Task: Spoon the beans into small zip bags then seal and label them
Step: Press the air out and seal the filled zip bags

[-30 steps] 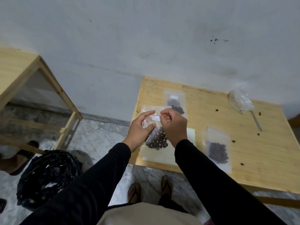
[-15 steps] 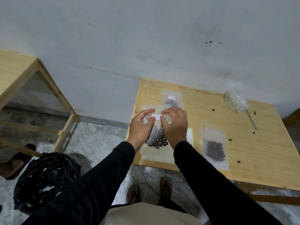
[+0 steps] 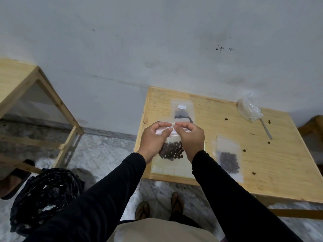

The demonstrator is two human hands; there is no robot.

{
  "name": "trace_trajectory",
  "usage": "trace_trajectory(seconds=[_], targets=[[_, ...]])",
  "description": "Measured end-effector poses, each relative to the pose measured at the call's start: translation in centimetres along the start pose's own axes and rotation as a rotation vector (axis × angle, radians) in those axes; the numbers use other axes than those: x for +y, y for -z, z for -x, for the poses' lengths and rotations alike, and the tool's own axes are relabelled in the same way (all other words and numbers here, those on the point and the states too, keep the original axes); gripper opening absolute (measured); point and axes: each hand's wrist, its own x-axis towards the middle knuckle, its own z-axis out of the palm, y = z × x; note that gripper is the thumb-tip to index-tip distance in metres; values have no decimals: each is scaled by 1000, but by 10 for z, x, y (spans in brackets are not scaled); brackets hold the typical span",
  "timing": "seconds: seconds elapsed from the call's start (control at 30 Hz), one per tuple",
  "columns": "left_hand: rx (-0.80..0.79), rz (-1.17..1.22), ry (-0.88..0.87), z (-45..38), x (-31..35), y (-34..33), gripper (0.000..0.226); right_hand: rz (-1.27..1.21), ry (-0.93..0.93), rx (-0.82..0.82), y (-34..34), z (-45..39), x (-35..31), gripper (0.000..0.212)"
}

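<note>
A small clear zip bag of dark beans (image 3: 171, 151) hangs above the near left part of the wooden table (image 3: 262, 159). My left hand (image 3: 153, 138) and my right hand (image 3: 190, 138) pinch its top edge from either side, fingertips almost meeting. Under it lies a white sheet of labels (image 3: 173, 169). A labelled bag of beans (image 3: 182, 111) lies behind my hands. Another filled bag (image 3: 229, 158) lies flat to the right. At the back right are a crumpled clear bag (image 3: 249, 110) and a metal spoon (image 3: 266, 129).
Loose beans (image 3: 244, 150) are scattered over the right half of the table. A second wooden table (image 3: 21, 81) stands to the left, a black plastic bag (image 3: 45, 194) on the floor below it. A grey wall runs close behind both tables.
My hands pressed the bag's top against the table half a second ago; now they have lifted and pinch its upper edge, with the bag hanging between them.
</note>
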Motion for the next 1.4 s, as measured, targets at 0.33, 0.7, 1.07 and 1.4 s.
trace_trajectory(seconds=[0.33,0.7,1.07,1.4], targets=[[40,-95,-46,-10,3,-27,21,2,-12,50,14,-16,9,14],[112,-33,39,-71,-5,-60,19,-47,-132,-74,60,-72,40,26],[223,-298,128,-125,-20,-83,39,188,-179,-30,50,-167,57,17],[206,-517,163,-139,-35,-88,39,588,11,-186,44,-187,75,25]])
